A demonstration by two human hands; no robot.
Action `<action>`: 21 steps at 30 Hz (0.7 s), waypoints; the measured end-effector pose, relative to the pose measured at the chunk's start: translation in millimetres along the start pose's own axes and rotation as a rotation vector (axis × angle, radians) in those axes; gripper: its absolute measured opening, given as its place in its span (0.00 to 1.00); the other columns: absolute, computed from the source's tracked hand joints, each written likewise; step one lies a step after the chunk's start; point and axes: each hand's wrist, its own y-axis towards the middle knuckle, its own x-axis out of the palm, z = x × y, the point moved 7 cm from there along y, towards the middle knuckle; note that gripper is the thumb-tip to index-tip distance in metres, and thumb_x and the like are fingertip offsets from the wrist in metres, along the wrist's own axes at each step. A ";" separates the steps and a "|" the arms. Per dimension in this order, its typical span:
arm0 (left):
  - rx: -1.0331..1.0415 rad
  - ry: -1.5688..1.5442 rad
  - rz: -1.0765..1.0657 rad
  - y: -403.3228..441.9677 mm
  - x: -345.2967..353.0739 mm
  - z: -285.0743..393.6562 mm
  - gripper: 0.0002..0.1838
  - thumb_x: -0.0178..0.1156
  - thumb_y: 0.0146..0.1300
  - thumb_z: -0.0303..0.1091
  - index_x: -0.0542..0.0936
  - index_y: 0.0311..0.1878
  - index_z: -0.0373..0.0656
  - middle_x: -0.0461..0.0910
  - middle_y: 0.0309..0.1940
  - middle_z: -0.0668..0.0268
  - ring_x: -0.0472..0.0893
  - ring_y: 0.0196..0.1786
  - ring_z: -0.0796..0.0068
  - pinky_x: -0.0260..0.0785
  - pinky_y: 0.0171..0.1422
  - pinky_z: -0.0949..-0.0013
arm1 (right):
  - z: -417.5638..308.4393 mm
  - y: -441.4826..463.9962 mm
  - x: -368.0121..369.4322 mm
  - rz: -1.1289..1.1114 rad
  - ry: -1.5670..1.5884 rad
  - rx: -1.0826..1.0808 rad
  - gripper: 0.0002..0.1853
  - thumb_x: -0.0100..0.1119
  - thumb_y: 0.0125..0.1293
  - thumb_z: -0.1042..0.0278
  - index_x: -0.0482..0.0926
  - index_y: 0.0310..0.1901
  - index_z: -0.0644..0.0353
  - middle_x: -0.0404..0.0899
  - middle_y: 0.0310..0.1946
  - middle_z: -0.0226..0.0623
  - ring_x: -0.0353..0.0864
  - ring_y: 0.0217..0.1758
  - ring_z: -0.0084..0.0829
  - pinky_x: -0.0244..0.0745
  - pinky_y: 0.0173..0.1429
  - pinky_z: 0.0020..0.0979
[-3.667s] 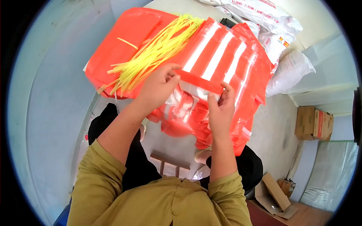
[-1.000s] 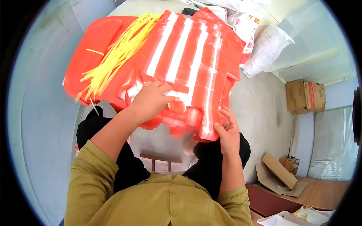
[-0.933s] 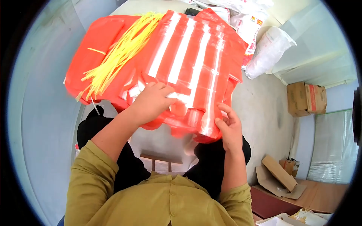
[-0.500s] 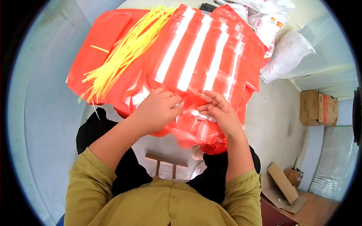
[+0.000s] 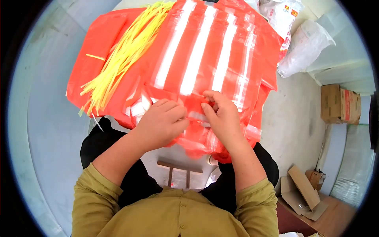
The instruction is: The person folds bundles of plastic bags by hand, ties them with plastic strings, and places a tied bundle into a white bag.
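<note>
Red plastic bags [image 5: 197,51] with white shiny stripes lie in a flat pile in front of me, their near edge hanging toward my lap. My left hand [image 5: 167,120] is closed at this edge, fingers curled on the red plastic; the exact grip is hidden under the fingers. Close beside it, my right hand [image 5: 223,114] has thumb and forefinger bent together on the same film. A bunch of yellow flat strips [image 5: 122,55] rests on the red plastic to the left. Below my hands the bag edge is crumpled and folded.
White printed sacks [image 5: 281,17] and a translucent plastic bag [image 5: 306,47] are at the back right. Cardboard boxes [image 5: 340,103] stand by the right wall. An opened carton [image 5: 302,193] lies at the lower right. A wooden bar [image 5: 179,167] shows between my legs.
My right hand has moved left and up, and its spread fingers have drawn in onto the film. My left hand has shifted slightly left and down. The view has shifted a little.
</note>
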 end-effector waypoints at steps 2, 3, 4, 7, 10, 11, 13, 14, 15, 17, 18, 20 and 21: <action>0.018 0.005 0.002 -0.2 -0.6 3.1 0.09 0.68 0.46 0.26 0.78 0.31 0.43 0.78 0.38 0.66 0.81 0.41 0.63 0.73 0.43 0.61 | -4.4 -0.7 -0.2 0.026 -0.028 -0.032 0.16 0.67 0.71 0.69 0.83 0.58 0.60 0.86 0.42 0.43 0.87 0.43 0.40 0.82 0.51 0.38; 0.028 0.001 0.017 0.4 -0.1 3.9 0.09 0.68 0.46 0.26 0.78 0.31 0.43 0.79 0.38 0.65 0.81 0.42 0.62 0.74 0.43 0.60 | -5.6 -1.1 0.2 0.032 -0.043 -0.038 0.15 0.66 0.71 0.69 0.83 0.58 0.59 0.86 0.43 0.43 0.87 0.43 0.41 0.82 0.51 0.39; 0.038 -0.003 0.032 1.3 0.1 4.7 0.09 0.68 0.46 0.26 0.78 0.31 0.42 0.79 0.39 0.65 0.81 0.42 0.61 0.74 0.43 0.60 | -6.7 -1.5 0.7 0.038 -0.059 -0.044 0.15 0.66 0.71 0.69 0.83 0.58 0.59 0.87 0.43 0.43 0.87 0.44 0.42 0.82 0.51 0.39; 0.058 -0.024 0.126 6.8 -3.6 7.2 0.09 0.68 0.46 0.27 0.78 0.30 0.42 0.80 0.41 0.63 0.81 0.42 0.60 0.76 0.46 0.59 | -13.8 -3.1 2.7 -0.001 -0.107 -0.093 0.15 0.66 0.71 0.69 0.83 0.58 0.58 0.87 0.46 0.44 0.88 0.46 0.45 0.82 0.51 0.41; 0.018 -0.050 0.033 8.6 3.4 0.7 0.09 0.69 0.49 0.27 0.78 0.31 0.42 0.82 0.41 0.63 0.81 0.43 0.59 0.76 0.47 0.59 | -21.0 -6.2 3.8 -0.024 -0.153 -0.180 0.15 0.65 0.73 0.73 0.84 0.59 0.61 0.88 0.47 0.46 0.89 0.45 0.41 0.83 0.51 0.37; -0.023 -0.073 0.059 10.5 2.0 -2.1 0.08 0.69 0.50 0.27 0.79 0.32 0.42 0.82 0.40 0.62 0.81 0.43 0.58 0.76 0.47 0.59 | -23.1 -7.1 3.7 -0.023 -0.168 -0.213 0.14 0.64 0.74 0.74 0.84 0.59 0.62 0.89 0.47 0.46 0.89 0.44 0.39 0.83 0.51 0.35; -0.103 -0.117 0.110 15.8 -0.1 -6.0 0.07 0.70 0.54 0.27 0.80 0.33 0.41 0.82 0.37 0.62 0.81 0.41 0.57 0.76 0.46 0.57 | -20.2 -7.1 0.2 0.032 -0.138 -0.248 0.13 0.65 0.72 0.72 0.85 0.56 0.60 0.88 0.45 0.45 0.88 0.45 0.45 0.83 0.51 0.40; -0.171 -0.137 0.083 16.2 2.2 -10.3 0.07 0.69 0.56 0.27 0.79 0.34 0.41 0.82 0.36 0.61 0.81 0.40 0.56 0.75 0.45 0.56 | -19.2 -7.4 -2.2 0.060 -0.122 -0.266 0.12 0.65 0.71 0.71 0.85 0.55 0.59 0.88 0.44 0.44 0.87 0.46 0.49 0.83 0.51 0.43; -0.240 -0.158 0.054 15.7 4.8 -14.2 0.06 0.69 0.57 0.27 0.79 0.34 0.41 0.81 0.34 0.61 0.80 0.40 0.55 0.74 0.44 0.55 | -19.4 -8.8 -6.0 0.084 -0.066 -0.256 0.12 0.65 0.71 0.71 0.85 0.53 0.59 0.87 0.44 0.44 0.87 0.45 0.48 0.83 0.51 0.43; -0.337 -0.181 0.020 15.6 8.1 -19.7 0.07 0.69 0.60 0.28 0.79 0.33 0.40 0.80 0.32 0.60 0.80 0.38 0.53 0.73 0.42 0.54 | -22.3 -12.5 -15.9 0.132 0.047 -0.240 0.10 0.66 0.69 0.72 0.86 0.51 0.60 0.87 0.42 0.42 0.87 0.44 0.46 0.83 0.51 0.41; -0.366 -0.185 0.014 16.0 9.0 -20.4 0.07 0.69 0.61 0.28 0.78 0.33 0.40 0.79 0.31 0.59 0.80 0.37 0.53 0.72 0.41 0.53 | -29.9 -17.6 -17.7 0.080 -0.011 -0.339 0.10 0.67 0.68 0.72 0.86 0.50 0.60 0.87 0.42 0.41 0.86 0.44 0.44 0.83 0.50 0.41; -0.418 -0.185 0.010 17.2 11.0 -22.3 0.08 0.69 0.62 0.29 0.77 0.32 0.40 0.78 0.30 0.59 0.80 0.36 0.52 0.71 0.40 0.52 | -42.0 -29.7 -19.7 -0.027 -0.128 -0.537 0.10 0.70 0.65 0.72 0.86 0.48 0.60 0.86 0.42 0.39 0.86 0.43 0.41 0.83 0.50 0.39; -0.443 -0.181 0.011 17.9 12.1 -23.1 0.09 0.69 0.62 0.29 0.77 0.32 0.41 0.77 0.30 0.58 0.80 0.36 0.52 0.71 0.40 0.52 | -45.6 -32.9 -16.3 -0.045 -0.187 -0.598 0.12 0.71 0.63 0.72 0.86 0.48 0.60 0.86 0.43 0.39 0.86 0.44 0.40 0.83 0.50 0.39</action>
